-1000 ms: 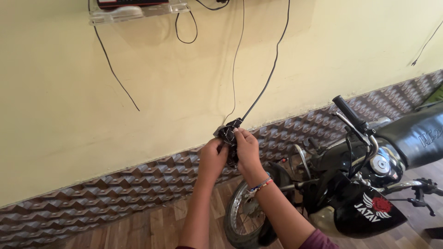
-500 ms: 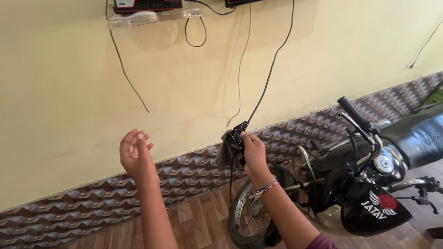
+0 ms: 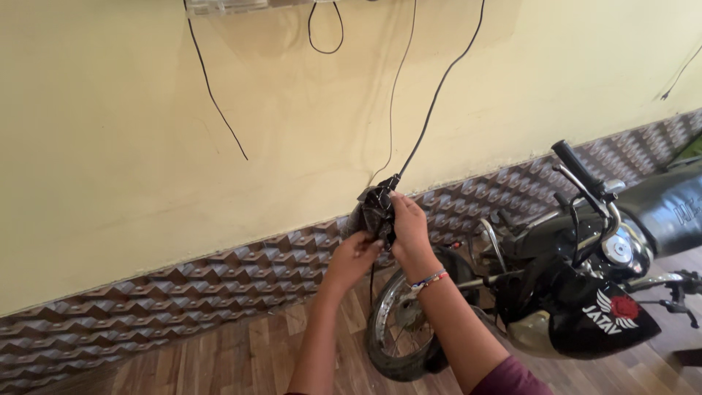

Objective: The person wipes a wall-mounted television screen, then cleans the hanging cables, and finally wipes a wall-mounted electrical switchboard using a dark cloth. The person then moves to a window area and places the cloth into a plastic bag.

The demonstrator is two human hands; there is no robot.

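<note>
A black bundle wrapped in dark plastic hangs at the lower end of a black cable that runs down the yellow wall. My right hand grips the bundle from the right side, a beaded band on its wrist. My left hand is up against the bundle's underside, fingers curled onto the wrapping. Both hands are held in front of the wall, above the front wheel of a black motorcycle.
The motorcycle stands at the right, with its handlebar and chrome parts close to my right arm. More thin wires hang down the wall from a shelf at the top. A patterned tile band lines the wall base above a wooden floor.
My left hand, which had let go and swung out to the left half a second ago, has come back onto the bundle. My right hand kept hold throughout.
</note>
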